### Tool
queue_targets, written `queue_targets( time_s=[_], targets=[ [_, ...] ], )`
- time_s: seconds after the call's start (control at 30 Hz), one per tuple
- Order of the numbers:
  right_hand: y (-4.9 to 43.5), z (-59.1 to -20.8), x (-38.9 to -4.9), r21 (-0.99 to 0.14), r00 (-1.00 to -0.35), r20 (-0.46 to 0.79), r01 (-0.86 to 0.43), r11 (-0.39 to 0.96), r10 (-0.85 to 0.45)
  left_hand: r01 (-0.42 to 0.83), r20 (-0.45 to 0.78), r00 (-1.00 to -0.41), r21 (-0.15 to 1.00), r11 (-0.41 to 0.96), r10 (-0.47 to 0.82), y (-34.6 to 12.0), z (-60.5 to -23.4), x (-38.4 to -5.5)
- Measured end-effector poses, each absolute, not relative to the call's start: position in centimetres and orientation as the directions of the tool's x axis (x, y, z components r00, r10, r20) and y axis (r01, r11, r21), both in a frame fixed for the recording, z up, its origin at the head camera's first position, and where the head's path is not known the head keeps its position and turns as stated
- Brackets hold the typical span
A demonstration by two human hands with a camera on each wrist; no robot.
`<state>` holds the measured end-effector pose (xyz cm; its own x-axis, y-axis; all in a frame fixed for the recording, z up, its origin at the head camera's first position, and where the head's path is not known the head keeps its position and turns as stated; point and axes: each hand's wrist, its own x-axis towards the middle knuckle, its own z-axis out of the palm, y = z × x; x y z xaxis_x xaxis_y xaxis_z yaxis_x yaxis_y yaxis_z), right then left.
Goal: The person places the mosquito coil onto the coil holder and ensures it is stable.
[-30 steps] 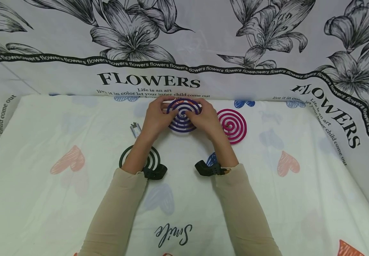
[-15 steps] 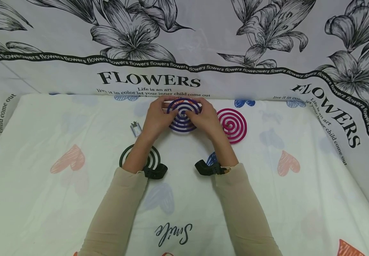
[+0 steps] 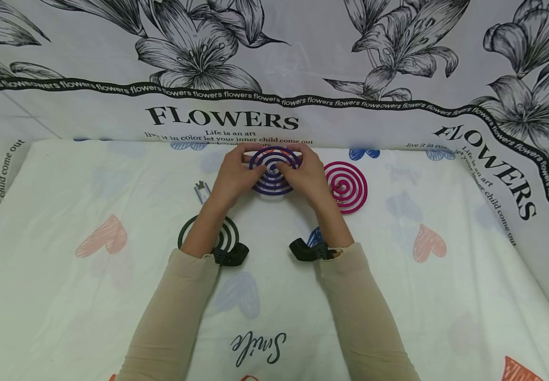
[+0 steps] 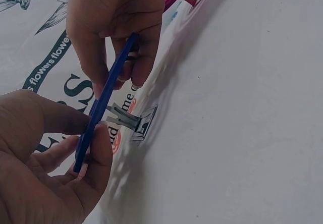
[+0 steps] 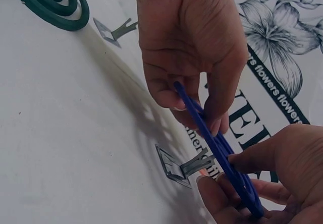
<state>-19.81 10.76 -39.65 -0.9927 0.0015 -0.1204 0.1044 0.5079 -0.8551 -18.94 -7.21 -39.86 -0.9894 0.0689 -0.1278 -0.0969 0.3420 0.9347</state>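
Both hands hold a blue mosquito coil (image 3: 274, 182) in the head view. My left hand (image 3: 236, 172) grips its left side and my right hand (image 3: 309, 172) its right, thumbs near the centre, fingers underneath. Seen edge-on in the left wrist view, the coil (image 4: 108, 90) is a thin slanted disc between the left hand (image 4: 48, 148) and right hand (image 4: 118, 24). Below its middle stands a small metal coil stand (image 4: 144, 123), prongs pointing up close to the coil. The right wrist view shows this stand (image 5: 174, 166) too.
A pink coil (image 3: 350, 193) lies right of my right hand, raised on a stand. A green coil (image 3: 231, 233) is partly hidden under my left forearm. Another metal stand (image 3: 201, 192) sits left of my left hand. Printed cloth (image 3: 274, 286) covers the table.
The blue coil's near edge has risen slightly in the head view. Both hands keep their hold with barely any movement.
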Motion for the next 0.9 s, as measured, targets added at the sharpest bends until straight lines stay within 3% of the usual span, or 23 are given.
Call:
queue_targets(
  time_s=[0.9],
  targets=[
    [10.77,-39.56,-19.85,-0.826,-0.989,-0.149,0.117,0.552,-0.014,-0.134,-0.166,-0.984,0.922,0.362,0.057,-7.06,-39.63,-19.04]
  ],
)
